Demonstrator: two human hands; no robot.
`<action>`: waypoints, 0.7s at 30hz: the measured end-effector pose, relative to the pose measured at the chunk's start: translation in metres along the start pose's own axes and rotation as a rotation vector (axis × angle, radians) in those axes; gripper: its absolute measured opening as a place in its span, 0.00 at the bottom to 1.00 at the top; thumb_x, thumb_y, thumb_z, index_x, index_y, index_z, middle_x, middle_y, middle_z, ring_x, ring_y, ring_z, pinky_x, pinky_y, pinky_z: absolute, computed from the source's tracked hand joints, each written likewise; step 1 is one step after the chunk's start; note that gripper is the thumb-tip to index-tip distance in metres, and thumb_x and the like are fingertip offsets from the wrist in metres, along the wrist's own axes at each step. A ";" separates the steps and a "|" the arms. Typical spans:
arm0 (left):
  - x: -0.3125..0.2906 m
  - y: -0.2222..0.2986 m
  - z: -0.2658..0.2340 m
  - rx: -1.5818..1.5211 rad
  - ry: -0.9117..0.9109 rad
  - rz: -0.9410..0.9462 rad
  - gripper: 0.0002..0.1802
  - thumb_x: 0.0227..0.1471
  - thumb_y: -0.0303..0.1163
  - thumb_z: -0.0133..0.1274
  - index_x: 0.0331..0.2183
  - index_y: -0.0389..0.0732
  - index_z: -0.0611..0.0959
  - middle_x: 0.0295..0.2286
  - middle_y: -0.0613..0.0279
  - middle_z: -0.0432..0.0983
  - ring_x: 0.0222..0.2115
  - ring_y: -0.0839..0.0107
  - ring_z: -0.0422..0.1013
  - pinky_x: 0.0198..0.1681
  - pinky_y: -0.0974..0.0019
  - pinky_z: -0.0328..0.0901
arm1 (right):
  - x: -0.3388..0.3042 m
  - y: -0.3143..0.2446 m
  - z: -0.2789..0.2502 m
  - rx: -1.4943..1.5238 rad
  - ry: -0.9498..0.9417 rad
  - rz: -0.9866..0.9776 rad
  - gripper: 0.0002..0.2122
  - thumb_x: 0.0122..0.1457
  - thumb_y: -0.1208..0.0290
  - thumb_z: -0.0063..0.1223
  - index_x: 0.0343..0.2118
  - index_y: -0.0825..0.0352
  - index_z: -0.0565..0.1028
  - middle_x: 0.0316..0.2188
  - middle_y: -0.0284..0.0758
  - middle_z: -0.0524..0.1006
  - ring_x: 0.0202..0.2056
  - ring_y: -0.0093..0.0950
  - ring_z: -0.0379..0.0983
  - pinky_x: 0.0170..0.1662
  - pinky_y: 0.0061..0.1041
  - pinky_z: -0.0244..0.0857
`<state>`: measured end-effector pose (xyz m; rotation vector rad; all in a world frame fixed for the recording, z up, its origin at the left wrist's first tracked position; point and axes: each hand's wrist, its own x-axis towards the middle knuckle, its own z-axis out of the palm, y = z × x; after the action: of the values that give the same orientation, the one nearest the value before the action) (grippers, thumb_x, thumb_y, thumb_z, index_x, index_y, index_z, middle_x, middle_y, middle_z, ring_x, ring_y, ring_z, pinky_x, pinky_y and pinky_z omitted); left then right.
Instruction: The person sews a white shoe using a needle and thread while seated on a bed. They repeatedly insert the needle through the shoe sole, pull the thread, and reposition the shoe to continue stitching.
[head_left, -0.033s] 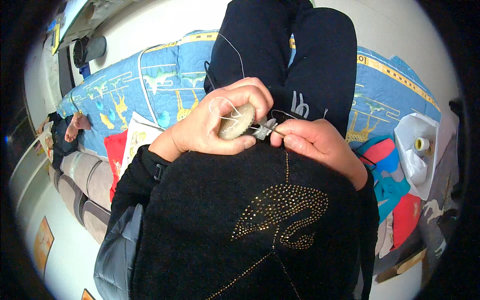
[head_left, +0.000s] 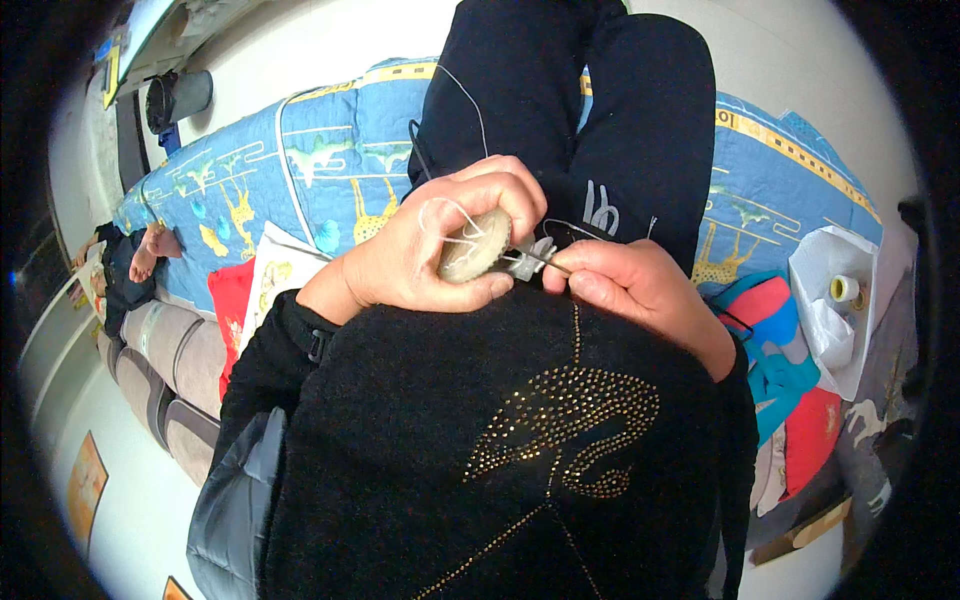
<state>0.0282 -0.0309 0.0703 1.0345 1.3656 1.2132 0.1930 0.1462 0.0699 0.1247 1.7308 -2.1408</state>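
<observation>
My left hand (head_left: 450, 225) is closed round an oval beige piece with a ridged edge (head_left: 476, 248), above my lap. White thread (head_left: 445, 205) loops over its face and round the fingers. My right hand (head_left: 640, 285) pinches a thin dark rod-like tool (head_left: 547, 262), its shaft pointing left toward the piece; its tip is hidden, so its exact kind is unclear. Between the hands a crumpled whitish-grey bit (head_left: 530, 258) sits against the piece's edge. A dark curved strand (head_left: 418, 150) rises from behind my left hand. A white thread (head_left: 475, 100) runs up over my trouser leg.
I sit on a blue patterned quilt (head_left: 240, 190). At the right stands a white box (head_left: 870, 320) holding a thread spool (head_left: 845, 289), beside a colourful cloth (head_left: 770, 330) and a red cushion (head_left: 812, 445). Another person's bare foot (head_left: 155, 252) shows far left; a grey bin (head_left: 190, 97) stands behind.
Slightly more of the tool's dark shaft shows between the hands, and the beige piece has tilted a little. Both hands stay in nearly the same place.
</observation>
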 end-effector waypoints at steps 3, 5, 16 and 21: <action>-0.004 0.002 0.003 0.092 -0.012 0.052 0.14 0.41 0.39 0.58 0.26 0.43 0.71 0.31 0.57 0.69 0.33 0.61 0.67 0.39 0.62 0.62 | -0.006 0.000 0.007 -0.035 0.026 0.027 0.09 0.63 0.68 0.47 0.41 0.64 0.75 0.28 0.35 0.78 0.28 0.25 0.75 0.34 0.20 0.65; -0.006 0.003 0.004 0.113 -0.022 0.077 0.12 0.40 0.34 0.58 0.26 0.43 0.72 0.31 0.56 0.70 0.33 0.60 0.67 0.39 0.61 0.62 | -0.011 -0.002 0.006 0.003 -0.048 0.218 0.09 0.62 0.68 0.49 0.42 0.64 0.75 0.30 0.36 0.78 0.30 0.25 0.75 0.35 0.20 0.66; -0.011 -0.006 0.011 0.061 0.008 0.096 0.10 0.39 0.33 0.58 0.24 0.43 0.72 0.29 0.58 0.70 0.31 0.59 0.66 0.37 0.60 0.61 | -0.021 -0.003 0.005 -0.490 0.004 -0.073 0.11 0.53 0.71 0.49 0.40 0.59 0.73 0.25 0.33 0.75 0.28 0.32 0.76 0.27 0.29 0.68; -0.024 -0.008 0.010 -0.470 0.397 0.068 0.12 0.41 0.38 0.54 0.24 0.44 0.69 0.30 0.58 0.69 0.32 0.65 0.66 0.38 0.65 0.60 | -0.037 0.017 0.002 -0.727 0.150 -0.167 0.12 0.52 0.71 0.47 0.41 0.57 0.73 0.24 0.32 0.73 0.26 0.32 0.76 0.26 0.29 0.68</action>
<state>0.0411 -0.0537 0.0655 0.5275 1.2486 1.7539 0.2333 0.1508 0.0662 -0.0629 2.5633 -1.4945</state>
